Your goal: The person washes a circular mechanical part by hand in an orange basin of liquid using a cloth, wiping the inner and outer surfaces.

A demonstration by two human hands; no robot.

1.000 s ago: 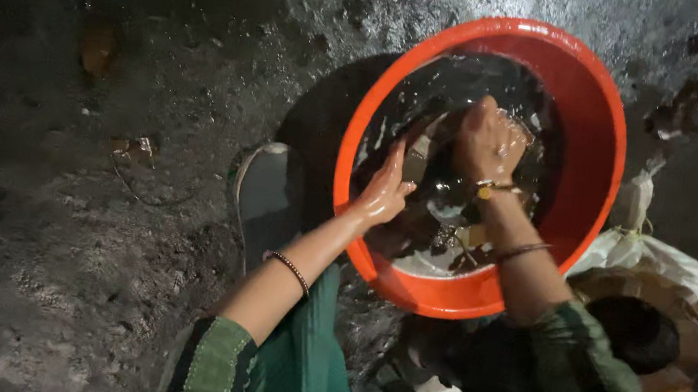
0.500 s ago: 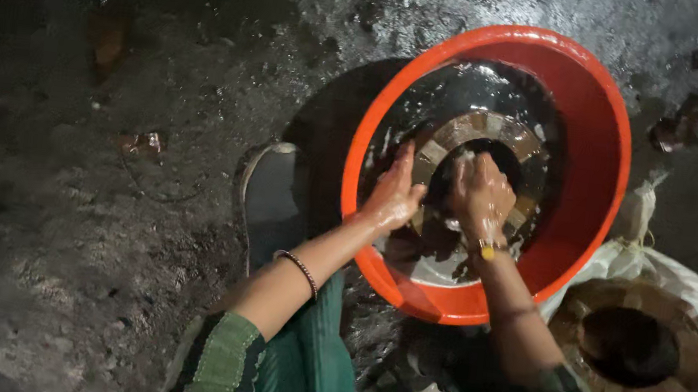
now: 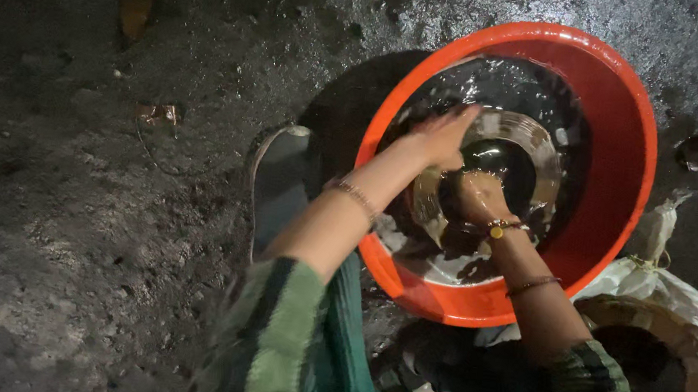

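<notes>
Nearest the camera, two green sleeves [image 3: 288, 347] lead forward to bare forearms with thin bracelets. The right hand [image 3: 479, 195] is curled closed on the inner edge of a round metal pot [image 3: 538, 152], fingers inside its dark opening. The left hand [image 3: 442, 135] lies flat and open, palm on the pot's rim, just left of the right hand. The pot sits submerged in water inside an orange basin [image 3: 629, 123], which surrounds both hands. Right of the right forearm lie a white sack [image 3: 662, 289] and a second round vessel [image 3: 655, 353]. Beyond the basin is wet, dark ground [image 3: 104, 194].
</notes>
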